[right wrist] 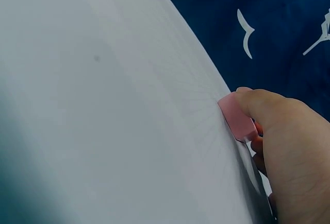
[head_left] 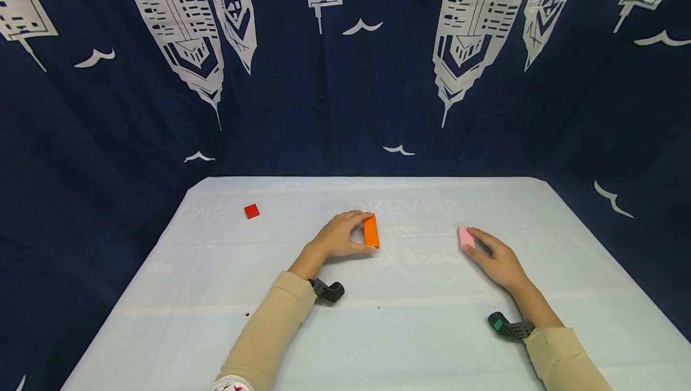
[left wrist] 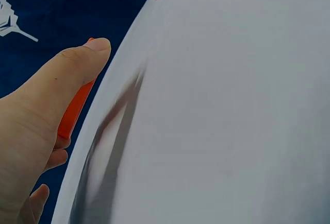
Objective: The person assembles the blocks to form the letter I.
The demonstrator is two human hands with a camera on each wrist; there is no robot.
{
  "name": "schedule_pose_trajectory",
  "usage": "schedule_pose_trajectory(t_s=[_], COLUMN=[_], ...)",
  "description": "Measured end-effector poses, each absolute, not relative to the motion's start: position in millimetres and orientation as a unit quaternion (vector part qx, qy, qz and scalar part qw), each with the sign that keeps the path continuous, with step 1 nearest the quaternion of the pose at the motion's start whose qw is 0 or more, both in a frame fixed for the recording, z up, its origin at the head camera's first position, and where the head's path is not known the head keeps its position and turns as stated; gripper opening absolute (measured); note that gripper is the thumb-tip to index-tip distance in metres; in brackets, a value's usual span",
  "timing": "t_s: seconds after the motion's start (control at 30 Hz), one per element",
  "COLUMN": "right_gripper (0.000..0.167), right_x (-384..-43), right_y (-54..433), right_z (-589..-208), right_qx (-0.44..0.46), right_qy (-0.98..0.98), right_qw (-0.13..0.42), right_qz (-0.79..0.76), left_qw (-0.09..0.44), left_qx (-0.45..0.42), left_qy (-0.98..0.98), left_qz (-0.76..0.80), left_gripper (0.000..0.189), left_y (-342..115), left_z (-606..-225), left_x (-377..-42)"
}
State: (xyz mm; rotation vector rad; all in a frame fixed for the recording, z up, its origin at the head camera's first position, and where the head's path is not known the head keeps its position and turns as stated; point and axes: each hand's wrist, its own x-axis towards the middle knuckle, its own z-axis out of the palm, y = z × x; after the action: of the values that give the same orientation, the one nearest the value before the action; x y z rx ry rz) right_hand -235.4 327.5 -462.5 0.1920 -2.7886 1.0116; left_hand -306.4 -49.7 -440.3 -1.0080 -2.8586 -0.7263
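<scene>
Thumb and fingers of my left hand (head_left: 341,236) pinch an orange block (head_left: 371,231) by its two ends, near the middle of the table. In the left wrist view the thumb covers part of that orange block (left wrist: 77,108). Over on the right, my right hand (head_left: 495,259) grips a small pink block (head_left: 465,238) between thumb and fingers. The right wrist view shows this pink block (right wrist: 238,117) close at the table surface, its far side hidden by the fingers. A flat red square piece (head_left: 251,211) lies at the back left, apart from both hands.
A white cloth covers the table (head_left: 410,343), with faint lettering showing through. Behind it hangs a dark blue curtain (head_left: 345,97) printed with white buildings and birds. Each wrist wears a dark strap-on device, one on the left (head_left: 328,290) and one on the right (head_left: 510,326).
</scene>
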Motion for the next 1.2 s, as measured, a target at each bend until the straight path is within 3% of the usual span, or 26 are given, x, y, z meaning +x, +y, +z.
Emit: schedule_pose_trajectory(t_s=[1.2], right_gripper=[0.064], right_x=[-236], right_y=[327], right_z=[-463], right_qx=[0.055], right_qy=[-0.937], right_qw=[0.074], right_qz=[0.337], left_qw=[0.004], left_qx=[-0.336], left_qy=[-0.915], left_qz=[-0.222], left_gripper=[0.086], left_y=[-44], left_z=[-460], left_x=[-303])
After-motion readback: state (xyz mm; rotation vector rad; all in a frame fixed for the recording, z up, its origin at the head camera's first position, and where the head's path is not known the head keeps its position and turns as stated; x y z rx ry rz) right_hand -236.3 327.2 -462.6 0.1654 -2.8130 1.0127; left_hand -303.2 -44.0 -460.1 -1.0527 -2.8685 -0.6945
